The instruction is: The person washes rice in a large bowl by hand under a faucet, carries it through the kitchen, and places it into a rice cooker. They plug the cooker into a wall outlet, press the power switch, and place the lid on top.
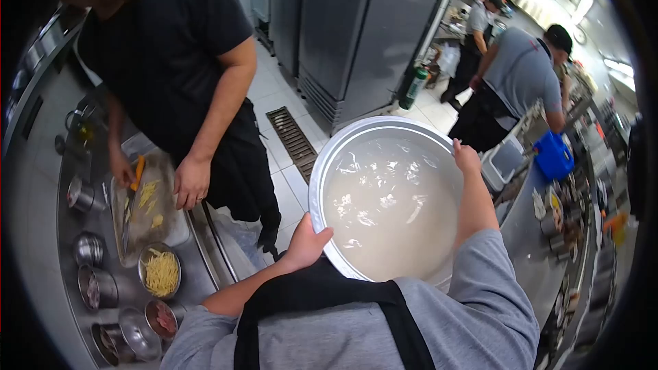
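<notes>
A large round metal pot (317, 188) is in front of my body, held out over the walkway. Cloudy whitish water (391, 219) fills much of it, with ripples and light glints on the surface. What lies at the bottom is too murky to make out. My left hand (307, 241) grips the pot's near left rim, thumb over the edge. On the far right side of the rim, my right hand (467, 156) is closed, its thumb pointing up.
To the left, a co-worker (164, 62) handles a knife (139, 170) at a cutting board (179, 229). Near it are a bowl of yellow strips (162, 273) and several metal bowls. A drain grate (293, 144) and fridge (343, 34) lie ahead. Another person (514, 62) bends at the right counter (524, 260).
</notes>
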`<state>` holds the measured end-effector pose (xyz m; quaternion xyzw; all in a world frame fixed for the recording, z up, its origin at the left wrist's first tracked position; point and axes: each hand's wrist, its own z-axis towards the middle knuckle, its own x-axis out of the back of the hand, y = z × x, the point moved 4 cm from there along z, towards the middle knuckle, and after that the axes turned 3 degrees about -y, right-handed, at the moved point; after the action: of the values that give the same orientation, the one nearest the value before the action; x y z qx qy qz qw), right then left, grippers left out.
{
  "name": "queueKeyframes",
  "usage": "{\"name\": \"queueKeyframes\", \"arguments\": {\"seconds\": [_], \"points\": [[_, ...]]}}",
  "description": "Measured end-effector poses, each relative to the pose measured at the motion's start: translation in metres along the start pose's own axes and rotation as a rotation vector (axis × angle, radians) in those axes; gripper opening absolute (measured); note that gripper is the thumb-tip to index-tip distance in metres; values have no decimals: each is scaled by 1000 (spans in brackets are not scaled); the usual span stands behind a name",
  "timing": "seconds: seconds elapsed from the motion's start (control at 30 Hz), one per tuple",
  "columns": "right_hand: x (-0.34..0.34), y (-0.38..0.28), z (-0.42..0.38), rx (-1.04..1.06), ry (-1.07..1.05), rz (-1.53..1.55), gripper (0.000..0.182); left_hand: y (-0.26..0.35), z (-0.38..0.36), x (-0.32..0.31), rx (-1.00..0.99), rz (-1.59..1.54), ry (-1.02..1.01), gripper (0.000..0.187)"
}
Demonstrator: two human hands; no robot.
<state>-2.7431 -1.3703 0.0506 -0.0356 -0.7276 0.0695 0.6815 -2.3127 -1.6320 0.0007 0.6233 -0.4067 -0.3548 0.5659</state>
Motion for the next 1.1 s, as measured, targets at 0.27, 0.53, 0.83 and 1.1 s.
{"name": "queueKeyframes", "arguments": {"seconds": [0.27, 0.53, 0.83, 1.1], "points": [[-13, -58, 25, 124, -39, -15, 66, -3, 1, 4, 4, -26, 118, 38], [-30, -104, 16, 229, -68, 64, 65, 0, -28, 25, -23, -121, 218, 31], [-38, -149, -14, 303, -107, 82, 58, -12, -47, 50, 51, -241, 211, 33], [-46, -177, -9, 294, -153, 75, 55, -11, -43, 66, 55, -227, 242, 34]]}}
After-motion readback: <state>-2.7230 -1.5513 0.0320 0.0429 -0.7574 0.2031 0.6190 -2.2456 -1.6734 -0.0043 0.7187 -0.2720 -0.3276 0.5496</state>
